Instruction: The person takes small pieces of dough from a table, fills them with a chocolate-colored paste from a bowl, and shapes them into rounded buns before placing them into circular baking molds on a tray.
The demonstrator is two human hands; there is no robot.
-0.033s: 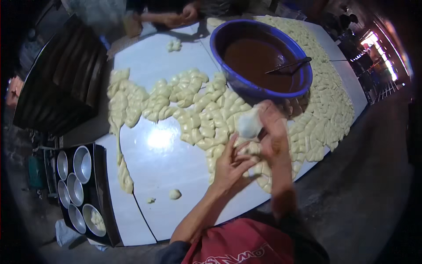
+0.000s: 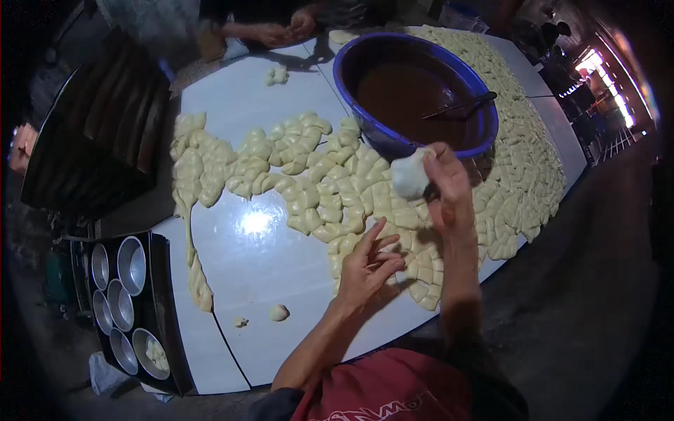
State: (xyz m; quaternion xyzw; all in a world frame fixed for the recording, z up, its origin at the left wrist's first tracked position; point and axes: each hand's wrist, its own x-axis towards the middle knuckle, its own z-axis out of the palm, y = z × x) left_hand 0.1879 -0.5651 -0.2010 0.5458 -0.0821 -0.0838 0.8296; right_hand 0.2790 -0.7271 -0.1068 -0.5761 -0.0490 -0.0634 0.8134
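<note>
My right hand (image 2: 449, 186), raised just in front of the blue tub (image 2: 382, 133), grips a soft white lump (image 2: 411, 173); whether it is dough or cloth is unclear. My left hand (image 2: 365, 275) is low over the table with its fingers spread, close to pale dough pieces (image 2: 342, 167). Those pieces lie side by side in a wide layer, reaching around the tub's right side. A small pale bit shows by the left fingers, partly hidden. Brown liquid (image 2: 400, 91) fills part of the tub, and a dark-handled utensil (image 2: 460, 107) leans in it.
Round metal tins (image 2: 131, 265) sit in a dark tray at the left; one holds dough. Dark stacked trays (image 2: 105, 119) stand behind them. A small dough ball (image 2: 279, 312) lies on the white tabletop (image 2: 260, 281). Another person's hands (image 2: 288, 29) are at the far edge.
My right hand has lifted up and slightly right with the white lump, away from my left hand. My left hand has stayed almost in place, its fingers spread.
</note>
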